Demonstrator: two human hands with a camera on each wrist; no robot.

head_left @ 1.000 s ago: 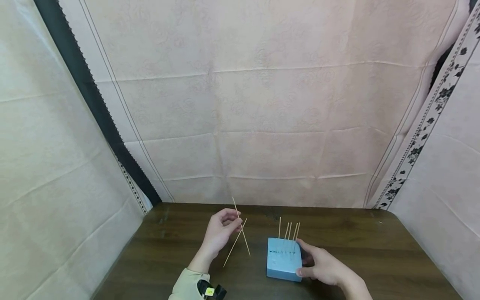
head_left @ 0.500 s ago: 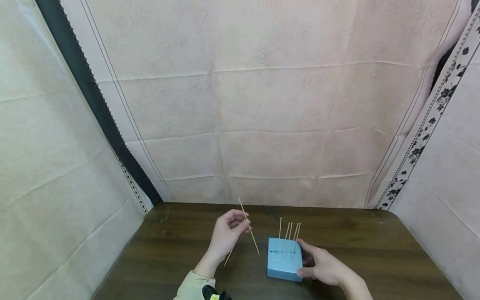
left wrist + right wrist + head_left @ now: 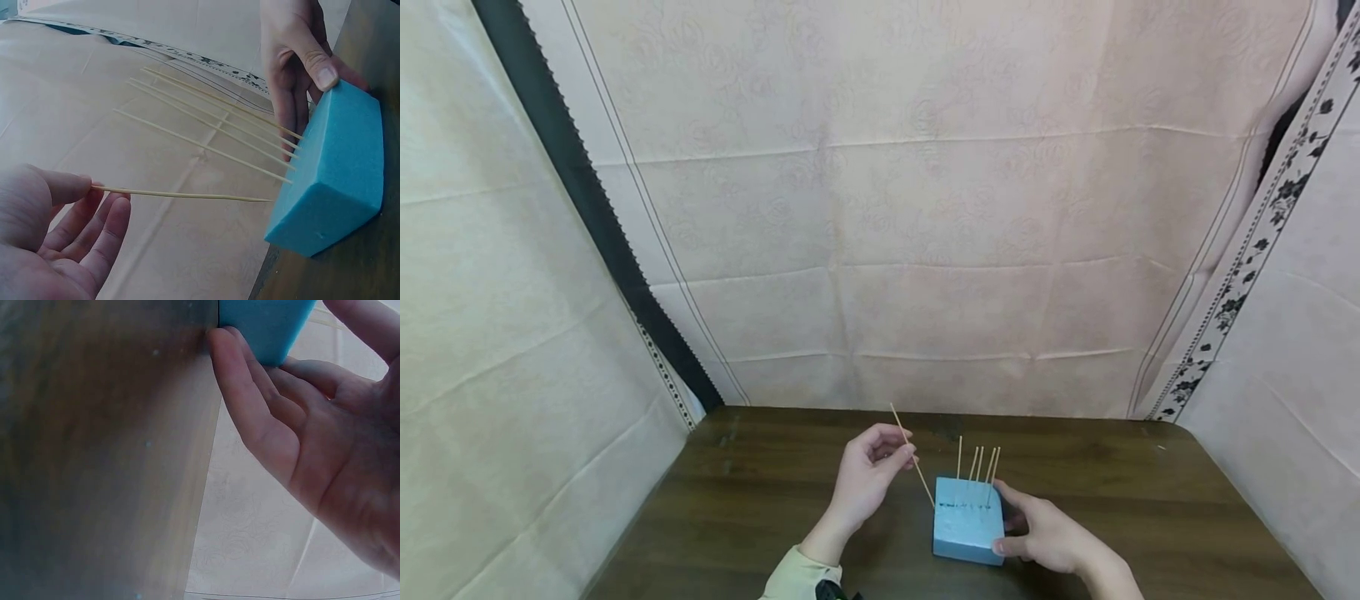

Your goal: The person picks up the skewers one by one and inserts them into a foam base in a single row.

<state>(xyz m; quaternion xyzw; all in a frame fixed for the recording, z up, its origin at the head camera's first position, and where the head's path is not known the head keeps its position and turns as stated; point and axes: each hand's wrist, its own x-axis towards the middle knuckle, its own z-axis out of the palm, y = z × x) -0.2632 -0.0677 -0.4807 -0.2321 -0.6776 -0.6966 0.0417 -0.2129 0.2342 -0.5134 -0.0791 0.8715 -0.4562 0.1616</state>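
Observation:
My left hand (image 3: 867, 477) pinches a thin wooden skewer (image 3: 187, 195) near its upper end between thumb and fingertips. The skewer slants down to the right, its lower tip right at the left edge of a light-blue foam block (image 3: 966, 533). Several more skewers (image 3: 959, 458) stand in the block's top, in a row toward its far side. With thumb at the front and fingers round the back and right side, my right hand (image 3: 1048, 533) grips the block on the table. In the right wrist view, those fingers (image 3: 250, 412) lie along the block's lower side.
The brown wooden table (image 3: 760, 492) reaches back to a pale cloth curtain (image 3: 925, 250). Similar cloth hangs at the left (image 3: 512, 333) and at the right (image 3: 1285, 400), close to the table's sides.
My left hand has moved right with the skewer, bringing its tip to the block. Another stick, earlier visible under that hand, is now hidden. My right hand and the block stay in place.

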